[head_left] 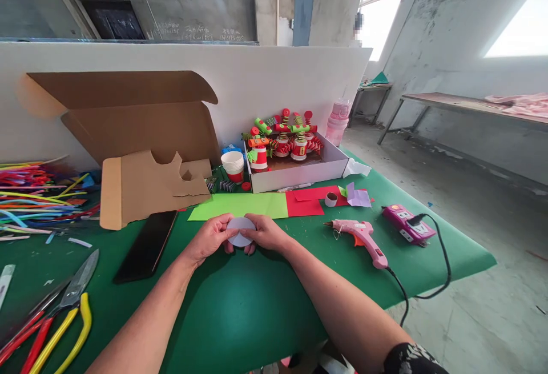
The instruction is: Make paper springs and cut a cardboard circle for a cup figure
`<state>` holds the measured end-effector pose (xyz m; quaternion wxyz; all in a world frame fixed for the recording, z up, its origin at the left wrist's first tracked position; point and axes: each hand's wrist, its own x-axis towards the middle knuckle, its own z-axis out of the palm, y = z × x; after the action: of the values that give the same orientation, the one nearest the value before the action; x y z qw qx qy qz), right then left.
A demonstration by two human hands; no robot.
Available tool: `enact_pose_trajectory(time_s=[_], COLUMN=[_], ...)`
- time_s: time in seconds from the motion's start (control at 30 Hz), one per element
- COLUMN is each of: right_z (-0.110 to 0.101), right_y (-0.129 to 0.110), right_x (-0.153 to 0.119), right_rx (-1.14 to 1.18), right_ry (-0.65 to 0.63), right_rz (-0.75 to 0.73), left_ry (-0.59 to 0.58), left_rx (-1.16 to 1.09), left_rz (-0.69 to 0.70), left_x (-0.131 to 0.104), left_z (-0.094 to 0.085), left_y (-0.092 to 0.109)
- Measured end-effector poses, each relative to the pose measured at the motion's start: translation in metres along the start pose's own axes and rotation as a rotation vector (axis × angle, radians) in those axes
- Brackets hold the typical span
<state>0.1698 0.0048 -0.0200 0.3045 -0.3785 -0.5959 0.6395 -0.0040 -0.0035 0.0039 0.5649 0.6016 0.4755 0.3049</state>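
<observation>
Between my two hands is a pale lilac paper disc (240, 232), held just above the green table. My left hand (214, 236) pinches its left edge, thumb on top. From the other side my right hand (266, 232) grips the right edge, its thumb also over the face. Some fingertips show below the disc; the rest are hidden behind it. Just beyond the hands lie a lime green paper sheet (244, 205) and red paper pieces (303, 208). A pink hot glue gun (359, 237) rests to the right of my right hand.
A black phone (146, 246) and yellow-and-red handled shears (68, 305) lie left, near bundled pipe cleaners (38, 197). Behind stand a cardboard box (145, 128), paper cups (233, 164) and a white tray (299, 174) of cup figures. A pink power box (406, 222) trails a cable.
</observation>
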Motion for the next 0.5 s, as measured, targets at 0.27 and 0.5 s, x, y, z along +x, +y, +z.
enact_pose_trajectory(time_s=[0.27,0.5], right_z=[0.0,-0.0009], right_y=[0.0039,-0.0014], right_x=[0.0039,0.0078], right_rx=[0.097,0.193], right_ry=[0.012,0.077], right_rz=[-0.009,0.043], left_ry=[0.042,0.208], left_rx=[-0.043,-0.137], left_rz=[-0.015,0.025], left_x=[-0.0003,0.0018], left_z=[0.0019,0.002], left_y=[0.0019,0.0016])
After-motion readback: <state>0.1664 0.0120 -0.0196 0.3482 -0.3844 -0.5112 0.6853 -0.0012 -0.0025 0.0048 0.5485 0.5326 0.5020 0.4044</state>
